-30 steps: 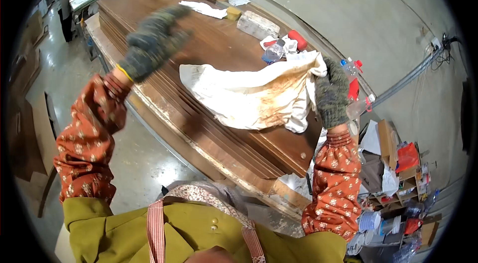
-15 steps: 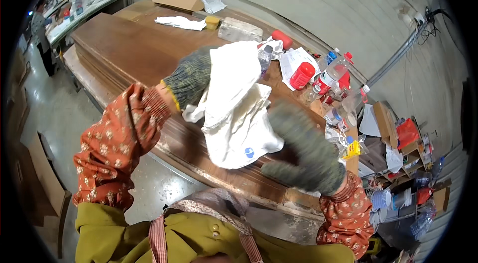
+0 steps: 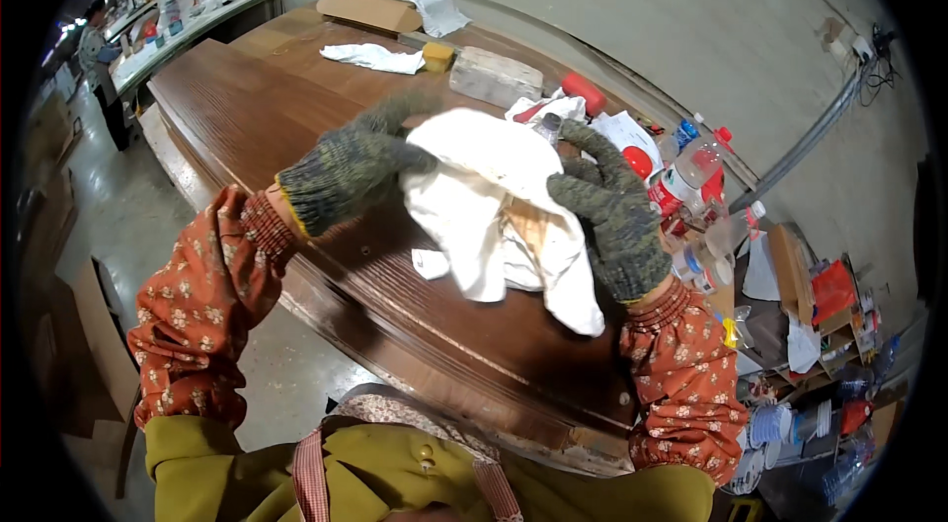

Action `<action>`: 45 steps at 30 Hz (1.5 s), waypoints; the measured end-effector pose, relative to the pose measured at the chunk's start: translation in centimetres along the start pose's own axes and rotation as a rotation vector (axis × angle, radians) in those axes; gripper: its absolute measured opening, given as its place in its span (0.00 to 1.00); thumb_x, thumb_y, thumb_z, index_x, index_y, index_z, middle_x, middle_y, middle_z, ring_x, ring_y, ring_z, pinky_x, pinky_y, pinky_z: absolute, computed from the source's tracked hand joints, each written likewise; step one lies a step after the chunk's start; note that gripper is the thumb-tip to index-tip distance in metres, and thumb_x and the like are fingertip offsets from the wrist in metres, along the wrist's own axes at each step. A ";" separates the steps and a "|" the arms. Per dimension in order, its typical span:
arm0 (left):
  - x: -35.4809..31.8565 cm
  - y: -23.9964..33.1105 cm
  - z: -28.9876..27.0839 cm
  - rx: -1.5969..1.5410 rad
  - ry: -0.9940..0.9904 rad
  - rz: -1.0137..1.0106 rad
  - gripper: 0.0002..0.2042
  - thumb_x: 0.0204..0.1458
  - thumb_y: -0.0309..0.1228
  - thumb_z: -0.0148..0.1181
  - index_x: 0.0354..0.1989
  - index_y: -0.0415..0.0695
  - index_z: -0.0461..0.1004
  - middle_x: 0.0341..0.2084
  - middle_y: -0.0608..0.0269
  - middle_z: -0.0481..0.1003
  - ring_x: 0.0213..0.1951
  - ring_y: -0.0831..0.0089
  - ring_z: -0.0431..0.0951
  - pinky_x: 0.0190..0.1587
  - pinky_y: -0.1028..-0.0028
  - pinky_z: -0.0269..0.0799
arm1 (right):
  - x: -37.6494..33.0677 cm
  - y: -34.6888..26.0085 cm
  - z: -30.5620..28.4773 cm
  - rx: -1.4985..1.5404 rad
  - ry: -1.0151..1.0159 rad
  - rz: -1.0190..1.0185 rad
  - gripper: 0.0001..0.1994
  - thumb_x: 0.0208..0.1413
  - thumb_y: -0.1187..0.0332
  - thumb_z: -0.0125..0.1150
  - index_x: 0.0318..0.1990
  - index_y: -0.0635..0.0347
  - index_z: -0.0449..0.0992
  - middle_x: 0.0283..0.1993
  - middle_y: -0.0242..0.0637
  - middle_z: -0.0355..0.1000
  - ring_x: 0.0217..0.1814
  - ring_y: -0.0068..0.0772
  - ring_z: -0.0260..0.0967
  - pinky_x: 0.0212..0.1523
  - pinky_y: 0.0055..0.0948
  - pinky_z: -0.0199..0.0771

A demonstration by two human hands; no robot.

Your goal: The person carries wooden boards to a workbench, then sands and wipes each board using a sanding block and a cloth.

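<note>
Both my hands wear knitted grey-green gloves and hold up a stained white cloth (image 3: 489, 216) above a long dark brown wooden panel (image 3: 257, 117). My left hand (image 3: 360, 161) grips the cloth's upper left edge. My right hand (image 3: 607, 211) grips its right side, fingers curled into the fabric. The cloth hangs bunched between them, with a brownish stain near its middle. Floral orange sleeves cover both forearms.
On the far end of the panel lie a white rag (image 3: 370, 56), a yellow sponge (image 3: 437, 56), a grey block (image 3: 494, 78) and a cardboard piece (image 3: 370, 8). Plastic bottles (image 3: 691, 171) and red containers crowd the right. A person (image 3: 94, 53) stands far left by a bench.
The cloth lay spread on the panel with my arms wide apart; I have lifted it and brought both hands together, bunching it between them.
</note>
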State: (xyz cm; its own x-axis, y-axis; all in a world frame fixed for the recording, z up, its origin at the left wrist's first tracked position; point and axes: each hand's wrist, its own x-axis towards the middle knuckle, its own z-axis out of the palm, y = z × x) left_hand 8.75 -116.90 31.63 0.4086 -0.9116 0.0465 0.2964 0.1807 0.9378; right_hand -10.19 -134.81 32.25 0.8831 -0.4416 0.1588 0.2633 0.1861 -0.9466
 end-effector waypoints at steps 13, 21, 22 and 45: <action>2.3 -0.6 1.3 -0.460 -0.085 -0.077 0.24 0.50 0.34 0.61 0.53 0.38 0.64 0.45 0.55 0.71 0.47 0.66 0.74 0.47 0.68 0.75 | 2.9 1.8 5.8 -0.518 -0.121 -0.669 0.27 0.50 0.72 0.62 0.58 0.63 0.60 0.42 0.41 0.71 0.41 0.29 0.72 0.38 0.23 0.77; 3.1 0.0 -1.4 0.044 0.027 0.233 0.17 0.55 0.32 0.56 0.52 0.39 0.66 0.43 0.59 0.73 0.45 0.71 0.74 0.47 0.73 0.73 | 4.1 1.2 5.4 -0.602 0.021 -0.282 0.37 0.49 0.63 0.66 0.62 0.69 0.52 0.54 0.44 0.62 0.57 0.37 0.61 0.58 0.32 0.63; 3.4 -0.3 -1.1 0.105 0.007 0.263 0.17 0.56 0.32 0.55 0.52 0.39 0.66 0.43 0.59 0.73 0.46 0.72 0.74 0.47 0.74 0.72 | 4.5 1.2 6.2 -0.353 -0.140 -0.135 0.38 0.49 0.63 0.67 0.62 0.70 0.51 0.57 0.46 0.60 0.58 0.37 0.61 0.56 0.31 0.65; 10.9 -2.4 -9.3 -0.247 0.314 0.145 0.15 0.57 0.30 0.52 0.51 0.37 0.67 0.41 0.56 0.74 0.41 0.68 0.76 0.43 0.69 0.75 | 16.9 6.9 -10.2 -1.389 0.348 -0.068 0.41 0.41 0.49 0.68 0.61 0.57 0.59 0.52 0.51 0.68 0.54 0.45 0.67 0.54 0.36 0.65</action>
State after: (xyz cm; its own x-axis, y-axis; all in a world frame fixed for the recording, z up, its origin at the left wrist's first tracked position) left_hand 20.56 -123.83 26.72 0.6929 -0.7205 0.0293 0.3991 0.4170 0.8166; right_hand 2.56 -149.90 25.55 0.6923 -0.6415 0.3304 -0.4654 -0.7469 -0.4748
